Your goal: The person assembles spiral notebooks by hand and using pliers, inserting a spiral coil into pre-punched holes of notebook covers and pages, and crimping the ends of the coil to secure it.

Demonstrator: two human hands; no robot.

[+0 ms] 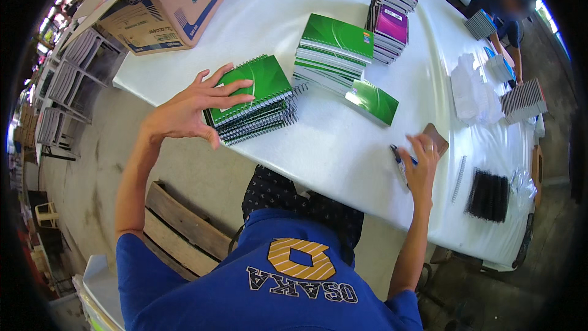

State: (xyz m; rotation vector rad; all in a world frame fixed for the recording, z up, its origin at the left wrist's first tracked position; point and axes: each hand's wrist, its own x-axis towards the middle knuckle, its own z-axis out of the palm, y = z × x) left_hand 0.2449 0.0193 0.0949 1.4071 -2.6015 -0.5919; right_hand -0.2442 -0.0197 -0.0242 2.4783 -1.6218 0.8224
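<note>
Green notebook stack (254, 99) under spread left hand (187, 110); right hand (421, 162) grip unclear, pen (399, 160) half-hidden.

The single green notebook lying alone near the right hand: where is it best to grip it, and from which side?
Probably the single green notebook is best pinched at its near long edge, coming from the right hand side. It lies flat and apart from the stack, with bare table before that edge.
</note>
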